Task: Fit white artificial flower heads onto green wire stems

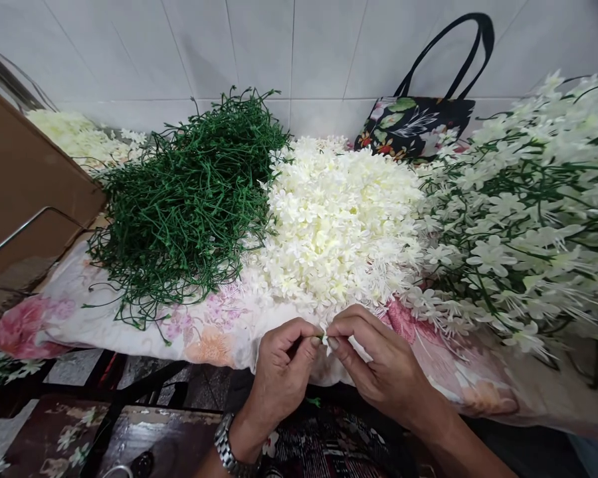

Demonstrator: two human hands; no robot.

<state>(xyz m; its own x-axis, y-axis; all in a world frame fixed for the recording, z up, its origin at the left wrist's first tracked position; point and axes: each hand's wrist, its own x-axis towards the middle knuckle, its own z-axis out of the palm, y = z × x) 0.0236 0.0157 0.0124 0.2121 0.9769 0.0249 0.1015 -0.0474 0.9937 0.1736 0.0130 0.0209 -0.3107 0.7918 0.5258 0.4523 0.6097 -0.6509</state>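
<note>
My left hand (283, 368) and my right hand (383, 362) meet at the front edge of the cloth-covered table. The left thumb and forefinger are pinched on a green plastic stem (313, 401), whose lower end shows below that hand. Between the fingertips is a small white artificial flower (327, 345), pinched by my right hand against the stem's tip. Fingers partly hide the joint, so I cannot tell whether the flower sits fully on the stem. Just beyond my hands lies a heap of loose white flower heads (339, 219). Left of it is a pile of green stems (189, 192).
On the right stands a large mass of stemmed white flowers (528, 226). A black floral bag (413, 126) leans near the tiled wall (259, 53). At the left is a cardboard box (24, 179). Wooden stools (154, 431) stand below the floral cloth (214, 342).
</note>
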